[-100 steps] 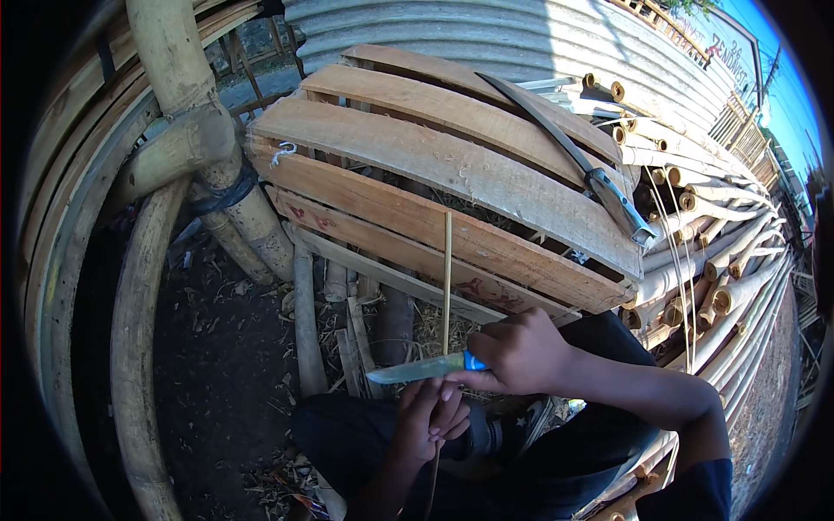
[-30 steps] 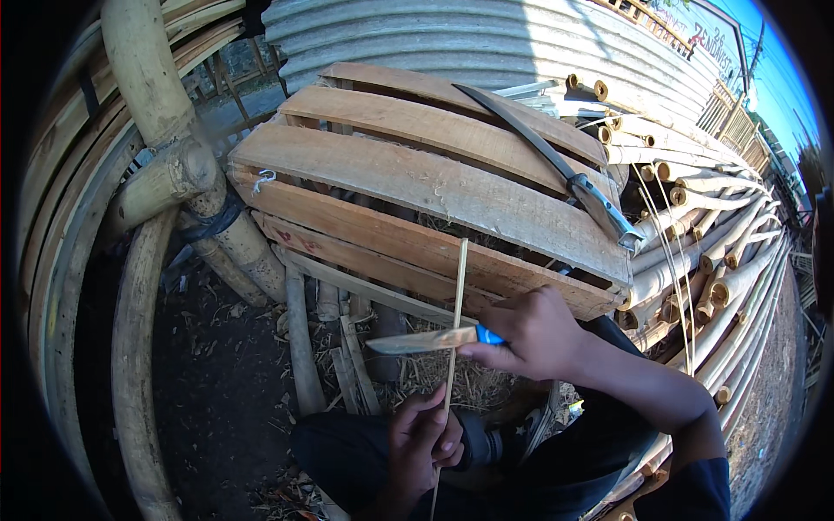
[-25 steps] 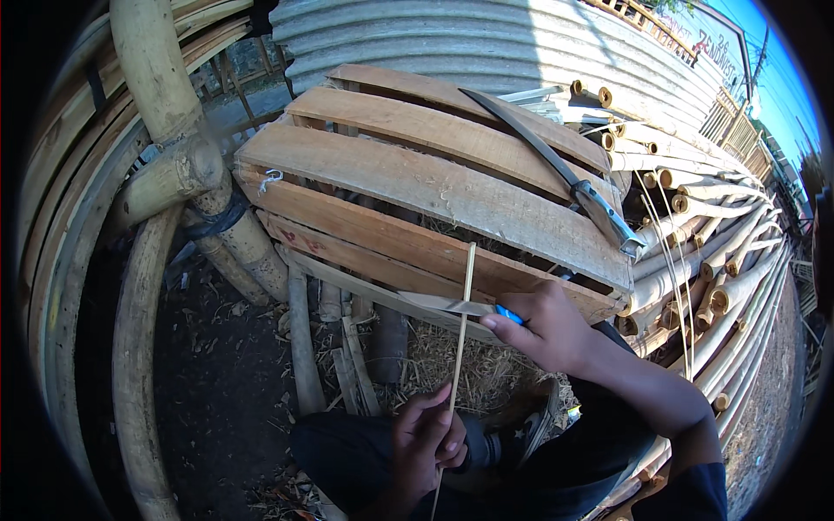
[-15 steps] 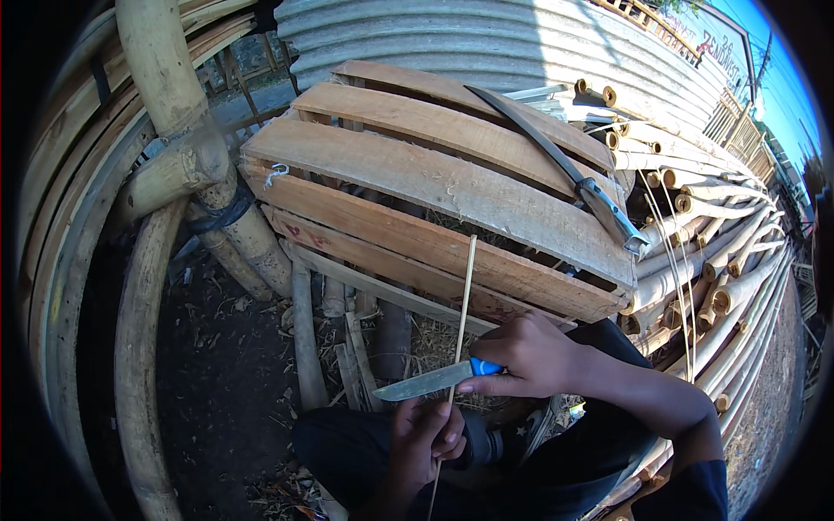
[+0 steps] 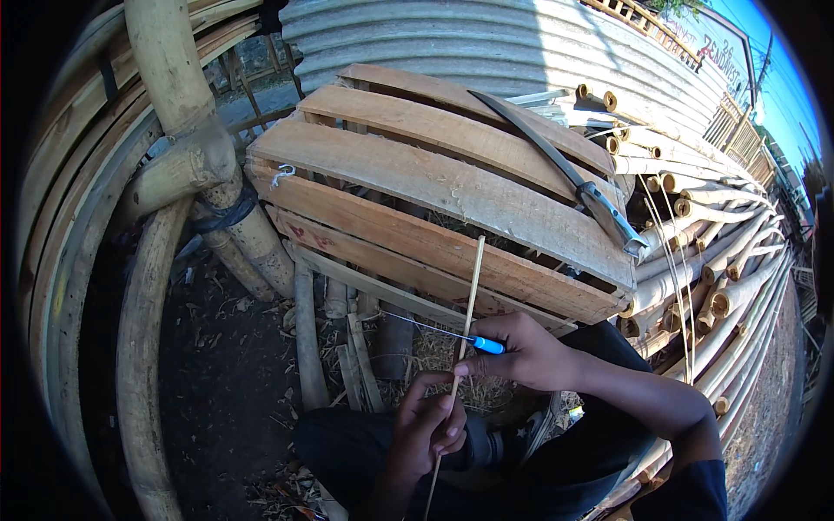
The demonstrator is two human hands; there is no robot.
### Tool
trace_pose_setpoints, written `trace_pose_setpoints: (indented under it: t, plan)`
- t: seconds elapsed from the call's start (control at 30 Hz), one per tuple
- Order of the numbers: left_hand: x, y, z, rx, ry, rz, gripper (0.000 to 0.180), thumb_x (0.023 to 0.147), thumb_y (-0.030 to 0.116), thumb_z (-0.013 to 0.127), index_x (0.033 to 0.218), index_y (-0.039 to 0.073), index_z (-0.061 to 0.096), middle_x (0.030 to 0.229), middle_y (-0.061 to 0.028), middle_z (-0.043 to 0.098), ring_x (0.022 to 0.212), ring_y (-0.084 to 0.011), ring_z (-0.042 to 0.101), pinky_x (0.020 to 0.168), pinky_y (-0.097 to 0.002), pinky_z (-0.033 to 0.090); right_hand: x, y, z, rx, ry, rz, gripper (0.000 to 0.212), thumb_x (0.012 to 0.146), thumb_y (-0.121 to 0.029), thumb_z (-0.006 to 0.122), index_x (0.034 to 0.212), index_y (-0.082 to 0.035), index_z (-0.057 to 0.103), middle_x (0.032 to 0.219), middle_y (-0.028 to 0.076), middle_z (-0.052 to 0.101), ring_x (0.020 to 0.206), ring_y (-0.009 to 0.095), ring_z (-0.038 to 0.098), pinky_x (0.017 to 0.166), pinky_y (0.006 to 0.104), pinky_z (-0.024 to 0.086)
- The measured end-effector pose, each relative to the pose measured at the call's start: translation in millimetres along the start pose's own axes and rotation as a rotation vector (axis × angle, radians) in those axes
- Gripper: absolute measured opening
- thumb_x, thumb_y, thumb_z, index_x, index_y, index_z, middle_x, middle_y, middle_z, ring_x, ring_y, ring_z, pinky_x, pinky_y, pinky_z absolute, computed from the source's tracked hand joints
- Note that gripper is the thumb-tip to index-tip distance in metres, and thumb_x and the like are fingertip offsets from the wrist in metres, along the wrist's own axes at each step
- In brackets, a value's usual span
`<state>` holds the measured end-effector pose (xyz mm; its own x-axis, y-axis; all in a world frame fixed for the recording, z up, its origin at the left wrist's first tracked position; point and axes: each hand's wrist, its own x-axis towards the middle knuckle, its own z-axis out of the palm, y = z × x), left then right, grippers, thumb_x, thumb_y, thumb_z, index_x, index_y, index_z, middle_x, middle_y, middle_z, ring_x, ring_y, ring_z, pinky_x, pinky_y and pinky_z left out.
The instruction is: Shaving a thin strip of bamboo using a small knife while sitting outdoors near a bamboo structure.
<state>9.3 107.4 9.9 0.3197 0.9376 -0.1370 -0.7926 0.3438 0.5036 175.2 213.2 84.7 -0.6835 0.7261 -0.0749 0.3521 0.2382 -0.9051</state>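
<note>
A thin bamboo strip (image 5: 474, 282) runs upright through both hands, its upper end in front of the wooden crate. Lower down, my left hand (image 5: 426, 425) is closed around the strip, with its fingers curled. My right hand (image 5: 526, 352) grips the blue handle of a knife (image 5: 488, 346), just above the left. The blade crosses the strip and points left; it is turned edge-on, so only a thin line of it shows. The right thumb lies close against the strip below the handle.
A slatted wooden crate (image 5: 373, 169) stands ahead, with a long machete (image 5: 539, 143) lying on top. Cut bamboo poles (image 5: 721, 260) are stacked at the right. A thick bamboo post (image 5: 165, 69) rises at the left, and corrugated metal sheeting (image 5: 417, 35) stands behind.
The knife has turned from showing its flat side to lying edge-on, and its blade has risen along the strip. The strip leans slightly more to the right.
</note>
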Motion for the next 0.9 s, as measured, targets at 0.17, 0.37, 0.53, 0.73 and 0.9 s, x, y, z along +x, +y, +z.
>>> trace_pose_setpoints:
  t: [0.17, 0.37, 0.53, 0.73, 0.9]
  plan:
    - [0.9, -0.9, 3.5, -0.044, 0.002, 0.032, 0.030, 0.096, 0.015, 0.047, 0.125, 0.009, 0.039, 0.064, -0.0078, 0.047, 0.041, -0.0050, 0.029, 0.039, -0.0199, 0.030, -0.5, 5.3, 2.2, 0.121, 0.051, -0.048, 0.031, 0.085, -0.028, 0.068, 0.082, 0.002, 0.058, 0.060, 0.007, 0.050, 0.060, 0.010, 0.041, 0.055, 0.0319, 0.038]
    - [0.8, -1.5, -2.2, -0.004, -0.003, 0.035, 0.045, 0.097, 0.016, 0.047, 0.139, 0.009, 0.031, 0.064, -0.0078, 0.048, 0.042, -0.0043, 0.028, 0.039, -0.0190, 0.029, -0.3, -2.1, -3.1, -0.077, 0.041, -0.002, 0.027, 0.085, -0.023, 0.069, 0.079, 0.001, 0.060, 0.061, 0.006, 0.053, 0.058, 0.010, 0.048, 0.054, 0.0313, 0.038]
    - [-0.3, -1.7, -0.8, 0.032, 0.010, 0.059, 0.047, 0.097, 0.016, 0.046, 0.141, 0.005, 0.032, 0.064, -0.0065, 0.047, 0.042, -0.0035, 0.027, 0.038, -0.0184, 0.028, -2.8, -1.1, -8.5, -0.165, 0.005, -0.075, 0.037, 0.089, -0.034, 0.062, 0.080, 0.002, 0.060, 0.057, 0.015, 0.054, 0.050, 0.027, 0.055, 0.051, 0.0374, 0.041]
    - [0.0, -3.5, -3.3, 0.086, 0.052, 0.091, 0.046, 0.096, 0.015, 0.047, 0.140, 0.006, 0.034, 0.061, -0.0047, 0.042, 0.041, -0.0046, 0.029, 0.037, -0.0200, 0.028, -0.6, -7.5, -7.5, -0.343, -0.031, -0.115, 0.039, 0.089, -0.036, 0.061, 0.073, 0.000, 0.060, 0.056, 0.015, 0.054, 0.054, 0.033, 0.058, 0.054, 0.0416, 0.043]
    - [-0.5, -3.1, -1.9, 0.064, 0.060, 0.093, 0.046, 0.097, 0.014, 0.046, 0.140, 0.004, 0.033, 0.063, -0.0052, 0.045, 0.041, -0.0036, 0.029, 0.038, -0.0186, 0.028, -0.7, 0.3, -10.3, -0.370, -0.082, -0.078, 0.040, 0.088, -0.037, 0.062, 0.072, 0.000, 0.058, 0.057, 0.014, 0.054, 0.054, 0.030, 0.057, 0.054, 0.0397, 0.043]
